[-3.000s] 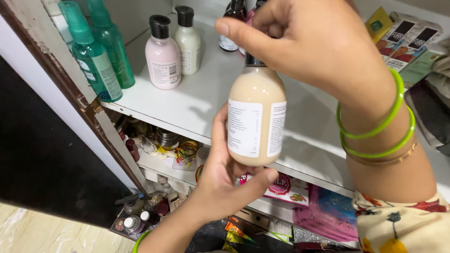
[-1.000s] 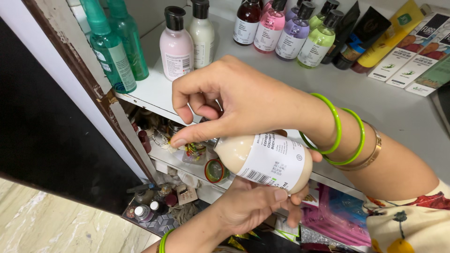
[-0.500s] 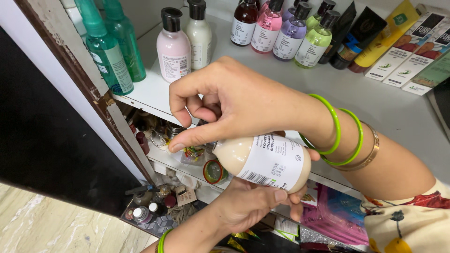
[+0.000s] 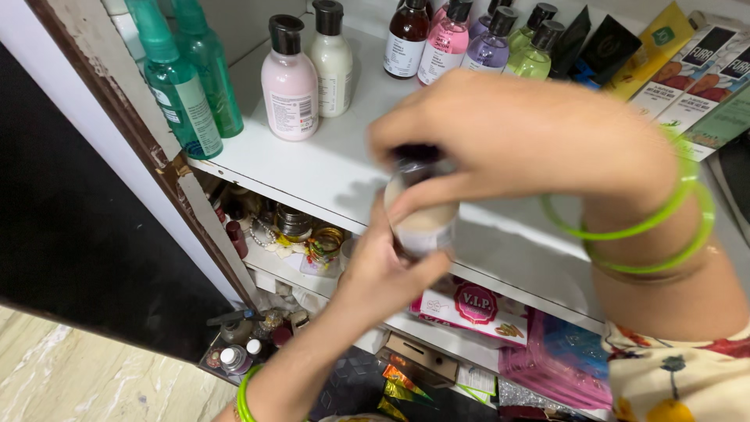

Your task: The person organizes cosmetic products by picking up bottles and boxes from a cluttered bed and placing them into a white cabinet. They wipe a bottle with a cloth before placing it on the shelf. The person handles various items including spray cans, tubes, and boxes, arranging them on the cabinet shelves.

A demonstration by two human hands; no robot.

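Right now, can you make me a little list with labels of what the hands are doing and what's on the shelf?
Left hand: left hand grips the cream bottle from below.
Right hand: right hand covers the bottle's dark cap, blurred.
Bottle pose: about upright, in front of the white shelf.
Shelf, left: two green spray bottles, a pink bottle, a cream-white bottle.
Shelf, back: row of small coloured bottles, flat boxes.
Lower shelf: bangles and jewellery.

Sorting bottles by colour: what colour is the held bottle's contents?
Creamy beige, in the plastic bottle; head view.
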